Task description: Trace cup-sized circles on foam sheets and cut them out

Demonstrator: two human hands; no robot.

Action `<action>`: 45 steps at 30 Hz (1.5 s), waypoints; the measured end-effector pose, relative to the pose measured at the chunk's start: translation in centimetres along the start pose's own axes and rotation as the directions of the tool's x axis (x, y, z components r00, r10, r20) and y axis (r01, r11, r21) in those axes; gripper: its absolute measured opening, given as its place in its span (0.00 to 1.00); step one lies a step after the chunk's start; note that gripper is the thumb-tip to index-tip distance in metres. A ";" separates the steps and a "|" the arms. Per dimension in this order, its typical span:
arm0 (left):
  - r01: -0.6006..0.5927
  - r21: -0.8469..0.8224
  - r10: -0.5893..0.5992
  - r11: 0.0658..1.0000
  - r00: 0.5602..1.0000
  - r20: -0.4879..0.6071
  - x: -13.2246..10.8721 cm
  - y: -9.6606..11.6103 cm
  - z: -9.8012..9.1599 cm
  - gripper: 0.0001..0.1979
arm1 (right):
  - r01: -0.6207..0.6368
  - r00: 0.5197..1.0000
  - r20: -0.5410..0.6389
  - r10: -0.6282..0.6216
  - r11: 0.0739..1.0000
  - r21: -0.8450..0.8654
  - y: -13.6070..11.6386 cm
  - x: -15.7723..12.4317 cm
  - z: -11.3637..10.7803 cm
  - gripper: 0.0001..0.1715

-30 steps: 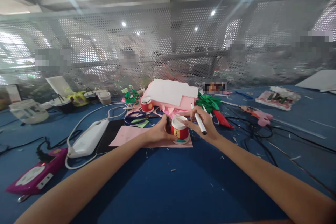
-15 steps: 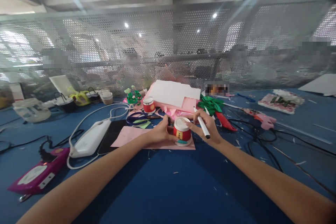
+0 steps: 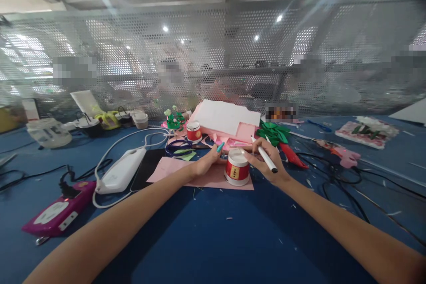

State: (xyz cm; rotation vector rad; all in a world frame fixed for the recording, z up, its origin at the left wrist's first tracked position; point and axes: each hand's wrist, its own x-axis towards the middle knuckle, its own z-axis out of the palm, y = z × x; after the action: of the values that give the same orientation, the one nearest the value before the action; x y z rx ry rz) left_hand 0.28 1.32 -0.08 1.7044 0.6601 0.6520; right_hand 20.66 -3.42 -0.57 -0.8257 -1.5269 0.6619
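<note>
An upturned paper cup with a red band stands on a pink sheet on the blue table. My right hand is closed round a white marker and its fingertips touch the cup's top. My left hand rests just left of the cup and pinches a small teal piece, raised above the sheet.
A second red cup, a pink box with a white lid, green paper leaves and a red strip lie behind. A white device, black tablet, magenta gadget and cables lie around. A perforated metal screen stands behind.
My left hand let go of the cup's side and lifted away with a small teal piece. The right hand stays on the cup with the marker. The view shifted slightly.
</note>
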 end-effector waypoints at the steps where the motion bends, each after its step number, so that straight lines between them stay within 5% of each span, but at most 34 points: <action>1: 0.007 -0.065 -0.006 0.998 1.000 0.022 0.0 -0.1 0.1 0.31 | 0.006 1.000 0.008 -0.006 1.000 0.008 0.0 0.0 0.0 0.19; 6: 0.003 -0.233 0.005 0.972 0.999 0.033 0.3 -0.5 0.2 0.28 | 0.026 1.000 0.010 -0.026 0.999 -0.044 -0.2 0.0 -0.1 0.17; 13: -0.043 -0.160 0.038 0.986 0.999 -0.031 0.1 0.0 0.3 0.30 | 0.034 0.999 -0.030 -0.038 0.993 -0.114 -0.2 -0.3 0.1 0.15; 17: -0.054 -0.126 0.062 0.991 0.996 0.060 -0.3 0.1 0.3 0.31 | 0.141 0.982 -0.078 -0.171 0.945 -0.295 -0.5 -0.5 0.4 0.12; 21: -0.025 -0.149 0.044 0.988 0.991 0.128 -0.9 0.2 1.0 0.42 | 0.203 0.966 -0.073 -0.247 0.907 -0.369 -0.8 -0.6 0.4 0.12; 28: 0.073 -0.263 -0.046 0.962 0.993 0.106 -1.0 0.5 1.6 0.46 | 0.174 0.980 -0.050 -0.194 0.947 -0.270 -0.4 -0.4 0.2 0.13; 38: 0.087 -0.301 -0.044 0.950 0.988 0.146 -0.8 0.6 1.6 0.38 | 0.093 0.991 -0.077 -0.109 0.977 -0.190 -0.2 -0.2 0.3 0.14; 45: -0.003 -0.258 0.015 0.966 0.999 0.043 -0.6 0.7 1.9 0.33 | 0.077 0.995 -0.054 -0.085 0.988 -0.133 -0.4 -0.1 0.4 0.14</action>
State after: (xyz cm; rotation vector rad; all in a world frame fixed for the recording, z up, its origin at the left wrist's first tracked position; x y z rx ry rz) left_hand 1.33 -0.50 0.21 1.4757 0.5124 0.6742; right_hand 20.20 -3.69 -0.39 -0.8688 -1.5534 0.4774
